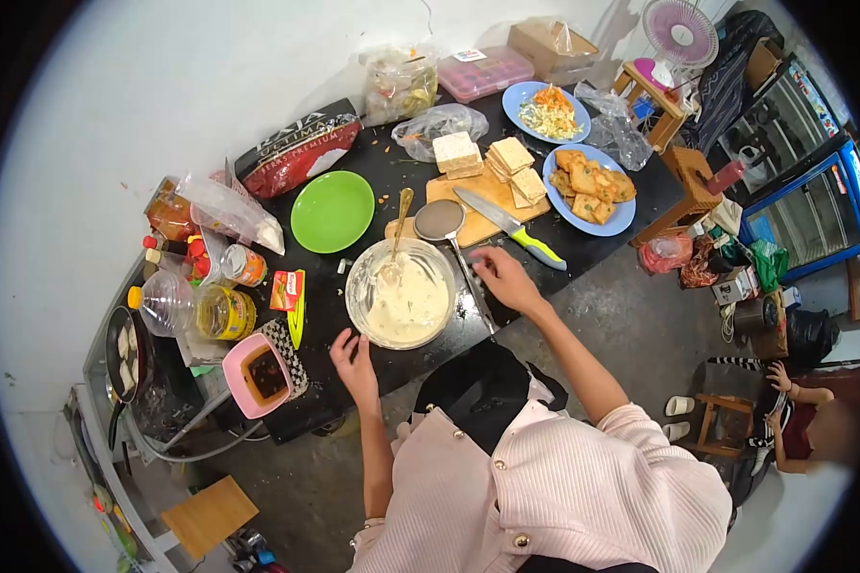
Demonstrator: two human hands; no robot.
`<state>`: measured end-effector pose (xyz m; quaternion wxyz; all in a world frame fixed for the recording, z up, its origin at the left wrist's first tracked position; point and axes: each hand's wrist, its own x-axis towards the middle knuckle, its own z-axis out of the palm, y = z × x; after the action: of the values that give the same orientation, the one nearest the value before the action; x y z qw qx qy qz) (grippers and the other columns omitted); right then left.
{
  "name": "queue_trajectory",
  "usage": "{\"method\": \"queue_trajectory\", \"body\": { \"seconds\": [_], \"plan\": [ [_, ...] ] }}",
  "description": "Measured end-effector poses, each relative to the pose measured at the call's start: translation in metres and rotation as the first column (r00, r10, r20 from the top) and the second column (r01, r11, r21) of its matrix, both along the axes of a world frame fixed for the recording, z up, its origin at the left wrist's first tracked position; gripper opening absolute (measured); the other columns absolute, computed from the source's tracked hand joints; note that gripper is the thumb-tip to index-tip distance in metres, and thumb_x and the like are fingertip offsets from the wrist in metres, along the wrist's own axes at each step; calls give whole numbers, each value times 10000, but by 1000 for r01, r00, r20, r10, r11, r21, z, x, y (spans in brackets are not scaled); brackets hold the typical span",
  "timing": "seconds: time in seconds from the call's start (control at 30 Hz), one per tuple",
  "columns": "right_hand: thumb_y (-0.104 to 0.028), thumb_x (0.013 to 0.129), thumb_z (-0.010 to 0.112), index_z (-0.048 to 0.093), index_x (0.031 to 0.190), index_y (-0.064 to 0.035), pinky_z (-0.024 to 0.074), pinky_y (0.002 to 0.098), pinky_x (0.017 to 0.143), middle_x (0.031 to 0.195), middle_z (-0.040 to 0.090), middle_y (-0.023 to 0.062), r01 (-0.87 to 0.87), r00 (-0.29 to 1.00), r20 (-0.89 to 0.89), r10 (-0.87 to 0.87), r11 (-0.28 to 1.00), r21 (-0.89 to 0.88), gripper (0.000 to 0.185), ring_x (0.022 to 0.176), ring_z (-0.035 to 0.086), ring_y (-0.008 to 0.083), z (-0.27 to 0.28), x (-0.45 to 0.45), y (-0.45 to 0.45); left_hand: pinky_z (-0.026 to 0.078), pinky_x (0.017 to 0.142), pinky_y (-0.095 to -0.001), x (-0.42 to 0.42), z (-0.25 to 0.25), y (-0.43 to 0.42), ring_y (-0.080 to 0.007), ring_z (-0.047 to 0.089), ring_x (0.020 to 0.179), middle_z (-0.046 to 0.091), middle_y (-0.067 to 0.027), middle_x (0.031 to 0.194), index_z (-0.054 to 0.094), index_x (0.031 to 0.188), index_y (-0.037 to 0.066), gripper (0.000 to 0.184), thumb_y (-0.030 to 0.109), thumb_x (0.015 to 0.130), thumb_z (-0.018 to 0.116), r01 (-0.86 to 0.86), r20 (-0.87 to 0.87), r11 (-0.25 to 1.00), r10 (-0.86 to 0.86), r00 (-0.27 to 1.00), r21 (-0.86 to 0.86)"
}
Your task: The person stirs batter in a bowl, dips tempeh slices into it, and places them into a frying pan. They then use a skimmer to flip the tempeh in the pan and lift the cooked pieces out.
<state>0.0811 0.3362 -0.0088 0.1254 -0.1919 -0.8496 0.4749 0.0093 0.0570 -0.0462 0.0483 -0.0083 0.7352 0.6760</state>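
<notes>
A clear bowl [355, 320] of pale, thick batter stands at the table's front edge, with a gold-coloured spoon [403, 218] leaning in it. My left hand [355, 368] is at the bowl's lower left rim, fingers apart and holding nothing; whether it touches the rim I cannot tell. On the other side, my right hand [508, 283] is open beside the long handle of a round-headed skimmer [440, 220]. Behind it lies a wooden cutting board [437, 191] with stacks of pale tempeh slices [508, 155] and a knife [492, 212] with a yellow-green handle.
A green plate [333, 212] lies left of the board. Blue plates hold fried pieces [592, 186] and shredded vegetables [549, 113]. Far left are a pan [124, 353], an oil jar [225, 313] and a pink bowl [244, 392] of dark sauce. Another person [812, 420] sits at right.
</notes>
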Motion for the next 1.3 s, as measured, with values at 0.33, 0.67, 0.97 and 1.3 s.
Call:
{"method": "queue_trajectory", "body": {
  "seconds": [0.33, 0.67, 0.97, 1.3],
  "plan": [
    [-134, 793, 542, 577, 967, -45, 421, 285, 605, 742, 536, 77, 216, 967, 138, -212, 976, -16, 200, 632, 514, 158, 0, 72, 26, 409, 678, -186, 1, 61, 46, -55, 534, 665, 594, -24, 689, 473, 1134, -28, 436, -25, 730, 637, 189, -35, 975, -186, 982, 113],
    [-133, 787, 542, 581, 966, -55, 425, 299, 624, 749, 527, 74, 258, 955, 140, -263, 965, 55, 199, 643, 522, 176, 13, 79, 54, 429, 769, -314, -42, 10, 16, -193, 508, 930, 523, -97, 1071, 424, 1192, 26, 429, 82, 795, 578, 87, -66, 954, -111, 992, -286],
    [-123, 783, 557, 568, 942, -53, 426, 329, 672, 777, 508, 88, 173, 965, 169, -200, 972, 159, 174, 728, 526, 220, 13, 61, 90, 427, 432, -195, -38, 0, 15, -72, 533, 591, 551, -88, 1019, 473, 1118, -5, 319, 86, 820, 540, 47, 34, 973, -40, 999, -228],
    [-187, 742, 598, 576, 898, -85, 426, 368, 692, 794, 521, 98, -45, 995, 103, 2, 908, 417, 188, 792, 521, 273, 12, 39, 98, 439, 398, -194, -23, 4, -19, -60, 515, 595, 543, -49, 999, 468, 1123, 26, 318, 169, 845, 528, -91, 135, 951, 136, 981, -294]
  ]
}}
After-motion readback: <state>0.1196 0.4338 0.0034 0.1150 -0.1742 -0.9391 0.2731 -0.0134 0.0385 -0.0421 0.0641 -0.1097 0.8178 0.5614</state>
